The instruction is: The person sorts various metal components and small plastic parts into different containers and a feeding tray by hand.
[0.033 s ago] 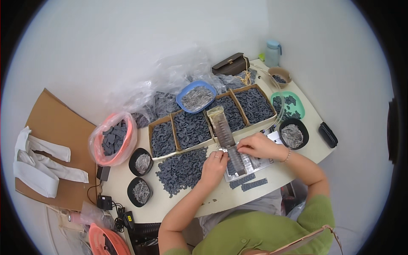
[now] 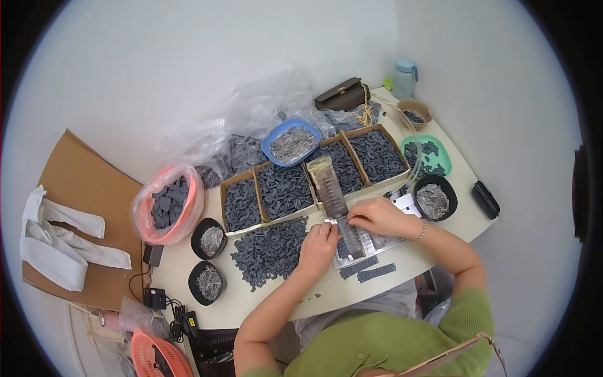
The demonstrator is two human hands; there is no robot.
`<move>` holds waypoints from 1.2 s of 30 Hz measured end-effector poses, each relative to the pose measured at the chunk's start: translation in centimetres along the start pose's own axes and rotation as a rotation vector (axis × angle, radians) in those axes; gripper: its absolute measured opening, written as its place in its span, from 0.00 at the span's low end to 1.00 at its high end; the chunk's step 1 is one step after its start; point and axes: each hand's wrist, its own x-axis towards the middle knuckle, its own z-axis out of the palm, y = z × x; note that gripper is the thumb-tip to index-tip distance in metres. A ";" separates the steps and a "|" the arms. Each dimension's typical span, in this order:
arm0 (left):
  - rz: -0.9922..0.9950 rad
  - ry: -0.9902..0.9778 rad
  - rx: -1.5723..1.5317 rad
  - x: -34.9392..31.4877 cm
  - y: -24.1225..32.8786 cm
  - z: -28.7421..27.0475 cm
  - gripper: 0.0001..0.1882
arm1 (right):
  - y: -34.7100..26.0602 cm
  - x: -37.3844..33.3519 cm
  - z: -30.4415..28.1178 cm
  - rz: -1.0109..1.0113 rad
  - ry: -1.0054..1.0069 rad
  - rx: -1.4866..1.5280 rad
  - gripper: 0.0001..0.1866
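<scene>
A row of dark grey plastic pieces [image 2: 352, 242] lies in a metal fixture [image 2: 370, 242] near the table's front edge. A long, clear-topped column of stacked grey pieces [image 2: 329, 186] runs away from it. My left hand [image 2: 319, 246] is at the fixture's left side, its fingers bent and closed against the row's edge. From the right, my right hand [image 2: 380, 217] reaches to the row's far end, thumb and fingers pinched together. Whatever small thing either hand's fingertips hold is hidden. Two flat grey strips [image 2: 377, 272] lie in front of the fixture.
Divided cardboard trays [image 2: 264, 221] full of grey pieces stand behind, with a loose heap [image 2: 267, 251] in front. Black bowls of metal pins [image 2: 207, 283] stand left; another black bowl [image 2: 453, 202] and a green tray [image 2: 445, 151] stand right. A blue bowl [image 2: 266, 146] rests on the trays.
My right hand has shifted very slightly left along the row. Otherwise the hands and things look the same.
</scene>
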 end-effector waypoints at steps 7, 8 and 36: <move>0.013 -0.045 0.161 0.0 1.5 -1.0 0.18 | 0.0 1.9 4.7 -0.184 0.181 -0.319 0.05; 0.013 -0.069 0.193 0.0 1.8 -0.8 0.18 | -0.1 2.0 4.8 -0.181 0.177 -0.345 0.05; -0.933 -0.113 0.305 -16.8 -11.5 -18.4 0.06 | 3.5 -11.6 -7.0 0.535 0.250 -0.582 0.07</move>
